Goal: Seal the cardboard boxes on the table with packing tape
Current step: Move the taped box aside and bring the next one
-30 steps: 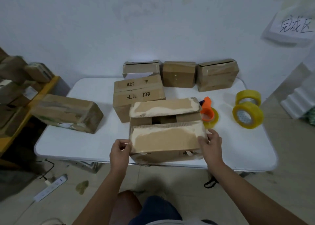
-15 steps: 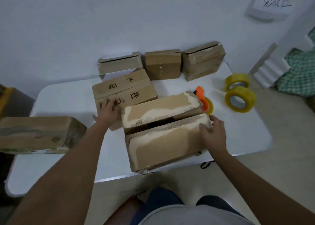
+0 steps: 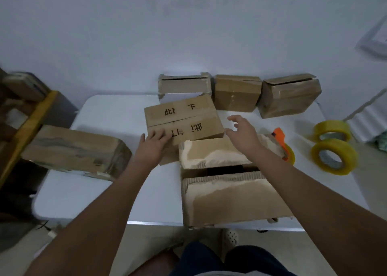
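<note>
A worn cardboard box (image 3: 228, 196) with a gap between its two top flaps sits at the table's front edge. Behind it lies a printed box (image 3: 184, 116) with black characters on its closed flaps. My left hand (image 3: 154, 144) rests flat on the printed box's near left corner. My right hand (image 3: 243, 132) hovers open above the worn box's far flap, beside the printed box. An orange tape dispenser (image 3: 281, 143) with a yellow roll lies right of the worn box. Two yellow tape rolls (image 3: 333, 152) stand further right.
Three small boxes (image 3: 236, 92) line the back of the white table (image 3: 117, 133) against the wall. A long box (image 3: 73, 152) lies on the table's left side. Shelving with more boxes (image 3: 23, 100) stands to the left. My legs show below the table edge.
My right hand has let go of the worn box's right end and moved up and back toward the printed box. My left hand stays on the printed box. The head view has swung.
</note>
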`<state>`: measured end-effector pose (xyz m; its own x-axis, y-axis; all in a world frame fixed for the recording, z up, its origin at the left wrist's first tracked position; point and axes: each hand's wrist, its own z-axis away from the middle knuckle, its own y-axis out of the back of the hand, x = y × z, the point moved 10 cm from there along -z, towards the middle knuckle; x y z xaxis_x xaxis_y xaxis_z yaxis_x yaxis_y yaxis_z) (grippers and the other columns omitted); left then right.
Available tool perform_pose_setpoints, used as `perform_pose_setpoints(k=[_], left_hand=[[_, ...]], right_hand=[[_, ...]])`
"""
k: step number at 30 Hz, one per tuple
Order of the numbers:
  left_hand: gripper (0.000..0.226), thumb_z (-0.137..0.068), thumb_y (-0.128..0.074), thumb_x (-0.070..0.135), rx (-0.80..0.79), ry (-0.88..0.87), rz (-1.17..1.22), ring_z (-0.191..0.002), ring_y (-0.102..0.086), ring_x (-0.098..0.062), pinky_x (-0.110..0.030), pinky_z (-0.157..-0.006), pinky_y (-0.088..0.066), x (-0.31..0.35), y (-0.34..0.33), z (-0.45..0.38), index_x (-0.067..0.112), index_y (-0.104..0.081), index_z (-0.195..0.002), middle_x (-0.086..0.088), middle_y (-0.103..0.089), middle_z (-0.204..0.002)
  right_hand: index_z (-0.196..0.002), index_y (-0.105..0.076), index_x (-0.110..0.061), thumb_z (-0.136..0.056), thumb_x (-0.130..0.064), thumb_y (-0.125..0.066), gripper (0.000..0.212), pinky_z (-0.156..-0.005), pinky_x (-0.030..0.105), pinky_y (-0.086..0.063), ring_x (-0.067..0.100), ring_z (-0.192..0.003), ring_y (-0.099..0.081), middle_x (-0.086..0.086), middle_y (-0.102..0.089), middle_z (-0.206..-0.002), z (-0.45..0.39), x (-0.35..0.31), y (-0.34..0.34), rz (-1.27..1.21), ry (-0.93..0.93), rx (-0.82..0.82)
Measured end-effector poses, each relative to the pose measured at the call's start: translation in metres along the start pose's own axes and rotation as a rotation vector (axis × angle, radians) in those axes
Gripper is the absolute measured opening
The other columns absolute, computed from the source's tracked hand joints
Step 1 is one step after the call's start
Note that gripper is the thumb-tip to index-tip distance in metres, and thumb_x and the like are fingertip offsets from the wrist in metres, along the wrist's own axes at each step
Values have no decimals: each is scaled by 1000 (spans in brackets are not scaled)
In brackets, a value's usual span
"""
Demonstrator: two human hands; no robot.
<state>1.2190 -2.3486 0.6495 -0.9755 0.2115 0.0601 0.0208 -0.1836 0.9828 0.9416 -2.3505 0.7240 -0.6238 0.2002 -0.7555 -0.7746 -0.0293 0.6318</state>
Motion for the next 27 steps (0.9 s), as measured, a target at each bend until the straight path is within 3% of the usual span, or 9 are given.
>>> perform_pose_setpoints(k=[5, 7, 10, 13, 16, 20, 23, 25, 27], left_hand=[[56, -102, -48, 26, -28, 48, -87, -144, -26, -26, -51, -120, -12, -8, 4, 16, 32, -27, -153, 2, -26, -159], [49, -102, -46, 32, -37, 59, 2, -143, -30, -24, -50, -120, -14, -12, 7, 19, 31, -35, -150, 5, -31, -157], [41, -101, -43, 41, 95, 179, 227, -140, -39, -23, -52, -117, -23, -35, 19, 27, 27, -47, -140, 5, -42, -151], [53, -103, -42, 39, 111, 487, 261, -150, -15, -36, -55, -120, -10, -81, 5, 54, 29, -30, -153, -1, -16, -165], [68, -103, -44, 29, 26, 604, 234, -150, 6, -43, -66, -117, -4, -113, -24, 83, 36, -5, -157, 9, 7, -166], [90, -96, -51, 5, -8, 624, 211, -151, 4, -41, -69, -114, -17, -147, -44, 112, 42, 5, -156, 13, 4, -166], [97, -86, -54, -8, 75, 610, 250, -149, -8, -43, -56, -102, -45, -162, -36, 127, 35, -5, -158, 11, -11, -165], [94, -84, -56, -11, 105, 652, 264, -149, -13, -40, -51, -100, -48, -179, -38, 134, 28, -13, -159, 9, -17, -164], [91, -82, -58, -11, 115, 670, 245, -146, -18, -40, -49, -107, -42, -201, -41, 138, 23, -20, -157, 6, -21, -162]], right_hand=[[-137, -44, -12, -96, -16, -56, 43, -81, 27, -42, 27, -116, -55, 8, -52, -135, -30, -16, -40, 88, -9, -177], [-136, -44, -7, -97, -14, -54, 41, -77, 28, -41, 30, -113, -57, 9, -57, -125, -39, -13, -55, 130, -41, -269], [-139, -36, -8, -98, -19, -52, 46, -78, 32, -44, 33, -114, -57, 16, -57, -129, -56, -7, -70, 192, -71, -334], [-139, -36, -13, -98, -22, -51, 45, -87, 36, -47, 32, -114, -56, 14, -58, -129, -68, -4, -82, 220, -69, -359], [-141, -38, -18, -95, -22, -55, 50, -93, 40, -50, 33, -113, -56, 15, -56, -129, -69, -12, -96, 286, 8, -397], [-147, -30, -21, -84, -27, -70, 74, -91, 30, -42, 33, -123, -45, 18, -41, -138, -63, -27, -139, 422, 119, -586], [-152, -25, -23, -82, -25, -73, 84, -100, 29, -40, 34, -127, -43, 18, -35, -143, -57, -43, -171, 422, 142, -653], [-153, -23, -26, -82, -22, -71, 85, -102, 29, -41, 35, -125, -46, 19, -34, -142, -57, -56, -191, 431, 155, -637], [-153, -22, -27, -85, -18, -68, 83, -100, 28, -41, 36, -121, -47, 20, -33, -139, -56, -70, -208, 454, 163, -610]])
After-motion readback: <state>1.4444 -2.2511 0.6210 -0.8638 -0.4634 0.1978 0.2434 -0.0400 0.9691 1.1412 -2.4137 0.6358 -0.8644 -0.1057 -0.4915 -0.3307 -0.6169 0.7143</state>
